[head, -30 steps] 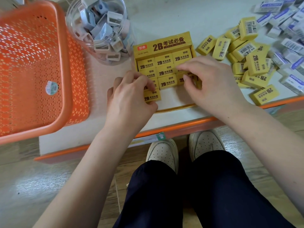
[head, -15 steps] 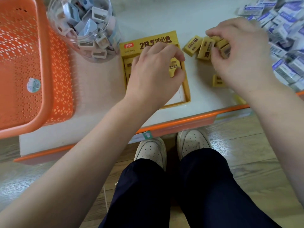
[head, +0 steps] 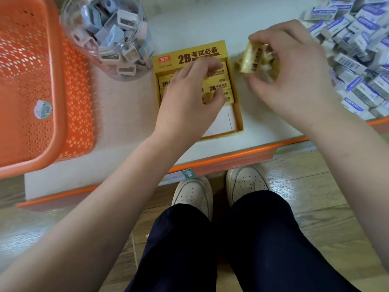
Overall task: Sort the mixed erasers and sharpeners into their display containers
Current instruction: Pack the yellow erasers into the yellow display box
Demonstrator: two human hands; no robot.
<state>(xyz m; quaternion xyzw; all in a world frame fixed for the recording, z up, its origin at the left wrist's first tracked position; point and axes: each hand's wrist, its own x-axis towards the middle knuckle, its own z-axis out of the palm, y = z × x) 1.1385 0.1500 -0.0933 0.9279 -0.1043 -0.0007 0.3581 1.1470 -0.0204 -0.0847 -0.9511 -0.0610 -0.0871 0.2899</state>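
Right grip: the right hand (head: 294, 76) is clamped round a bunch of small yellow wrapped erasers (head: 251, 57), several at once, held up off the bench just right of the box.
Risk in that grip: that's a crowded fistful! The outer ones stick out past the fingertips, and any loosening could drop one onto the bench or over its front edge to the floor.
Left grip: the left hand (head: 187, 102) lies over the box with fingers loosely spread across the packed rows (head: 219, 81), and nothing shows pinched; blur hides the fine detail.
Risk there: a press or drag from those fingers could skew the neat rows, and the hand covers much of the landing spot.
Box: the yellow cardboard display box (head: 189, 55) has its far rows filled and its near end bare. It looks light, so a nudge could slide it toward the orange-trimmed white bench (head: 126, 102) edge.
Feeding in: dumping the whole bunch would probably jam them crooked; one by one looks safer.
Neighbours: the blue-and-white wrapped eraser pile (head: 357, 60) sits just beside the right wrist, so a sweep could drag strays along.
Further out: the clear plastic jar (head: 145, 49) of pale sharpeners (head: 124, 20) and the orange perforated plastic basket (head: 52, 81) stand left, apart from the action.
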